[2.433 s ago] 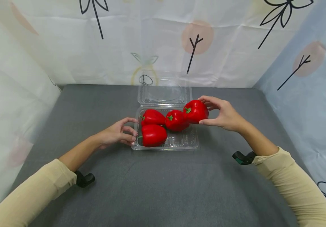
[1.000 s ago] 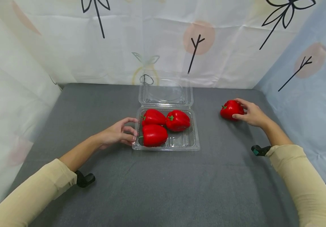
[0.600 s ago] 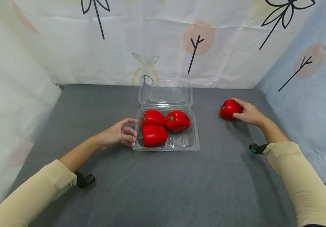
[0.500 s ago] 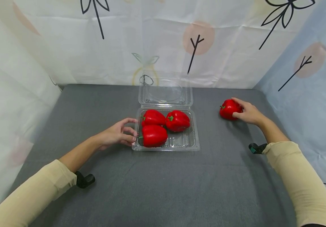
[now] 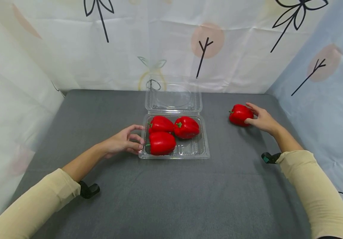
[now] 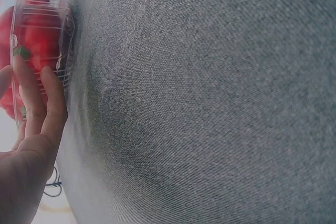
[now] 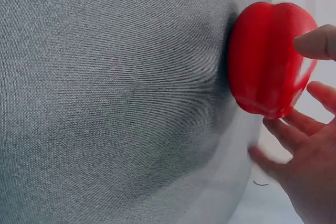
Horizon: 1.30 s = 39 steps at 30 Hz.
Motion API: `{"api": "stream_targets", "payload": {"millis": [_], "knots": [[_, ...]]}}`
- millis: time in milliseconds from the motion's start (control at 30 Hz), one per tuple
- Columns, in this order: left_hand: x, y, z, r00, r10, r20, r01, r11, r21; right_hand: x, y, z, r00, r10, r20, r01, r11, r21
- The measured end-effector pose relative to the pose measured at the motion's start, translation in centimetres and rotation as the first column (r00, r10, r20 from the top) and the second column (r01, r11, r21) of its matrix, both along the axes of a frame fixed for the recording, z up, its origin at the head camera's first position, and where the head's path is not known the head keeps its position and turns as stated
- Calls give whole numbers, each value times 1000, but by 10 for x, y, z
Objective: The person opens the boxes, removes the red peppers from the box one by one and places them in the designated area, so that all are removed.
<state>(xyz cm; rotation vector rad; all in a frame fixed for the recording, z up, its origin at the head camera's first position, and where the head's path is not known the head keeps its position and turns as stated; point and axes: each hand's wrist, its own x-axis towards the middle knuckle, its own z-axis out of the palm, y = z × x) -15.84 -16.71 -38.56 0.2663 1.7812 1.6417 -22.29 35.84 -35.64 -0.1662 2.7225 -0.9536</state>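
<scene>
White sheets printed with black twigs and pale circles (image 5: 171, 43) wall in a grey fabric-covered table (image 5: 171, 192). At its middle sits a clear plastic clamshell box (image 5: 201, 151), lid open, holding three red peppers (image 5: 186, 127). The left hand (image 5: 123, 142) rests against its left wall, fingers loosely curled. Far right, a fourth red bell pepper (image 5: 239, 114) lies on the cloth; the right hand (image 5: 262, 120) touches it, fingers spread and loosening.

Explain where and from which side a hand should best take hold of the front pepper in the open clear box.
Probably from above, across its rounded middle. The front pepper lies on its side, stem left, against the near wall of the clear box. Another pepper sits close behind and the left hand is at the left wall, leaving the top free.
</scene>
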Motion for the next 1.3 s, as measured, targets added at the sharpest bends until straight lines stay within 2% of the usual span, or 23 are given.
{"api": "stream_targets", "payload": {"millis": [233, 433, 567, 667, 767, 933, 1100, 1200, 1300], "knots": [[0, -1, -1, 1000, 4, 5, -4, 1000, -6, 0, -7, 12, 998, 9, -64, -9, 1000, 11], [0, -1, 0, 1000, 4, -1, -4, 1000, -12, 2, -28, 26, 994, 28, -107, -25, 999, 25], [0, -1, 0, 1000, 8, -2, -8, 1000, -13, 4, -47, 33, 990, 73, -123, -71, 997, 20], [0, -1, 0, 1000, 7, -3, -7, 1000, -11, 4, -61, 34, 980, 148, -137, -148, 989, 5], [1, 0, 0, 1000, 5, -3, -5, 1000, -11, 6, -76, 32, 959, 242, -145, -248, 968, -24], [1, 0, 1, 1000, 3, -2, -3, 1000, -13, 13, -101, 30, 925, 365, -105, -377, 915, -143], [1, 1, 2, 1000, 0, -2, 0, 1000, -13, 21, -127, 31, 895, 439, -76, -444, 867, -224], [0, 1, 2, 1000, -1, -2, 1, 1000, -13, 28, -143, 40, 875, 479, -68, -481, 844, -237], [0, 0, 1, 1000, 0, -2, 0, 1000, -12, 25, -150, 35, 854, 515, -68, -516, 827, -223]]}}
